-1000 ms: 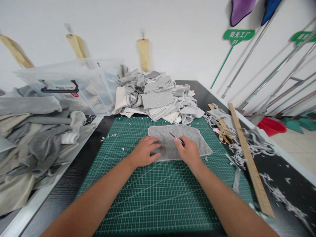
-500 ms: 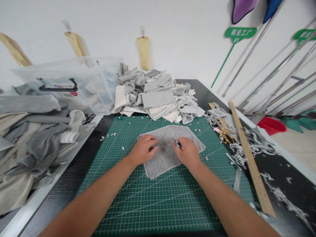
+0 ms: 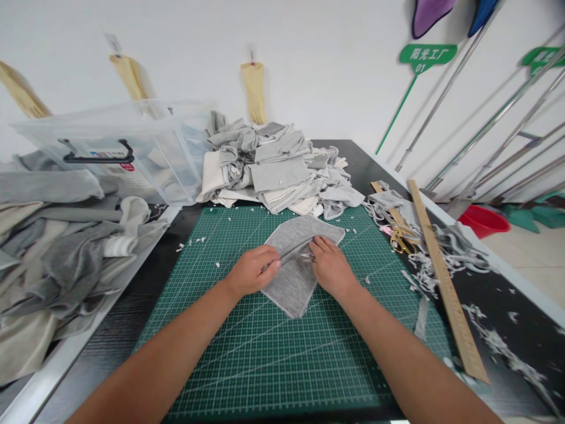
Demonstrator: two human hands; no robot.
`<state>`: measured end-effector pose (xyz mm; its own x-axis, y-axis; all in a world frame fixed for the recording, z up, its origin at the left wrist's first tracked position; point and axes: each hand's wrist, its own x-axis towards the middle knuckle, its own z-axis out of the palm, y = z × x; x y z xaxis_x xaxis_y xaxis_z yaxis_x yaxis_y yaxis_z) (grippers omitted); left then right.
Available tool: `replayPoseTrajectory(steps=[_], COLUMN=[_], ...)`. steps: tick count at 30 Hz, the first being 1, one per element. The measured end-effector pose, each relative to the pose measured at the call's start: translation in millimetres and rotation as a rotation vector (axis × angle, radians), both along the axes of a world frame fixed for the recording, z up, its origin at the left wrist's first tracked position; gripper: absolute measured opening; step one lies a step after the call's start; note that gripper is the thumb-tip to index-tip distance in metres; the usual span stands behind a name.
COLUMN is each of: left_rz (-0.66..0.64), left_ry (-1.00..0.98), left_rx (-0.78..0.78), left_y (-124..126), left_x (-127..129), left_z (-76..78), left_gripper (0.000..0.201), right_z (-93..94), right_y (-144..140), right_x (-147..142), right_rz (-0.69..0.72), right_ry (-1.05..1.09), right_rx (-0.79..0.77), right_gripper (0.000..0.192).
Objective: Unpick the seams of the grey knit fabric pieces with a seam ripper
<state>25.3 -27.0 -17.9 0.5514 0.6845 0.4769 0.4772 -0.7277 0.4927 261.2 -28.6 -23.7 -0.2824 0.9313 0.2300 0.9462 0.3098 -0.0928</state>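
Note:
A grey fabric piece (image 3: 296, 284) with pale edges lies on the green cutting mat (image 3: 273, 365), with a ridge folded up across its middle. My left hand (image 3: 256, 272) pinches the left end of that ridge between thumb and fingers. Across from it, my right hand (image 3: 332, 266) is closed on the ridge's right end, fingers over the top. A thin, pale pointed tip (image 3: 305, 255) pokes out from under the right fingers; what it belongs to is hidden by the hand.
Behind the mat rises a heap of grey and cream cloth (image 3: 282, 162). A clear plastic bin (image 3: 150, 171) and more cloth (image 3: 66, 259) stand left. At right lie a wooden ruler (image 3: 445, 282), gold-handled scissors (image 3: 399, 240) and scraps (image 3: 428, 274).
The fabric has been turned on the mat and a ridge pulled up in it. Both hands, loosely over it before, now grip the ridge. The dark, shiny object at my right fingers is mostly hidden.

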Motion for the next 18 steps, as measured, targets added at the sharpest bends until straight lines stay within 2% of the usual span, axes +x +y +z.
replayPoseTrajectory(steps=[5, 9, 13, 18], left_rz=[0.204, 0.31, 0.209, 0.044], left_ry=[-0.222, -0.175, -0.022, 0.235], left_rx=[0.109, 0.181, 0.167, 0.075], left_y=[-1.1, 3.8, 8.3, 9.2], left_x=[-1.9, -2.2, 0.1, 3.0], left_z=[-3.1, -3.3, -4.0, -7.4], left_gripper=[0.031, 0.029, 0.027, 0.029], right_z=[6.7, 19.4, 24.0, 18.5], right_y=[-2.1, -6.5, -8.1, -7.6], right_x=[-2.3, -3.5, -2.6, -1.4], right_rz=[-0.031, -0.074, -0.128, -0.127], right_ry=[0.037, 0.057, 0.018, -0.035], right_rx=[0.082, 0.098, 0.066, 0.016], right_gripper=[0.038, 0.029, 0.025, 0.023])
